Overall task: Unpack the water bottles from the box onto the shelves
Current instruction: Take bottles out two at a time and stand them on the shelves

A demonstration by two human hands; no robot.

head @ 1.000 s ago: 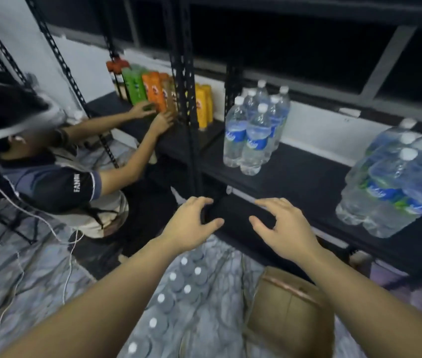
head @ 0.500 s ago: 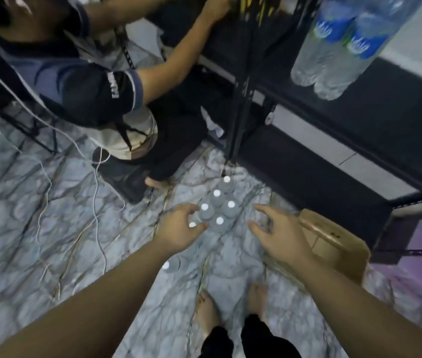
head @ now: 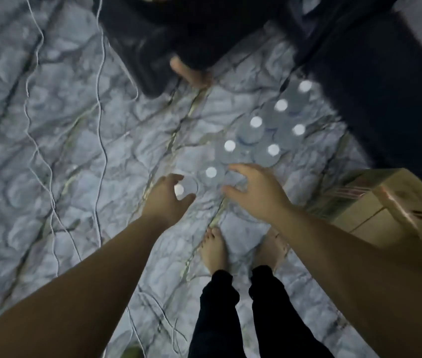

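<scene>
You are looking down at a marble-patterned floor (head: 62, 140), pale grey-white with dark grey veins running across it. On that floor, clear water bottles (head: 256, 135) are showing bright white caps. Right of the bottles, a tan-brown cardboard box (head: 375, 210) is showing red print. Thin white cables (head: 101, 99) are trailing left of the bottles. You are wearing black trousers (head: 243, 311).

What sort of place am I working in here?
Probably a stockroom or shop back room, though I can't be sure: water bottles stand grouped on a marble-pattern floor, beside a cardboard box and a dark low shelf.
</scene>
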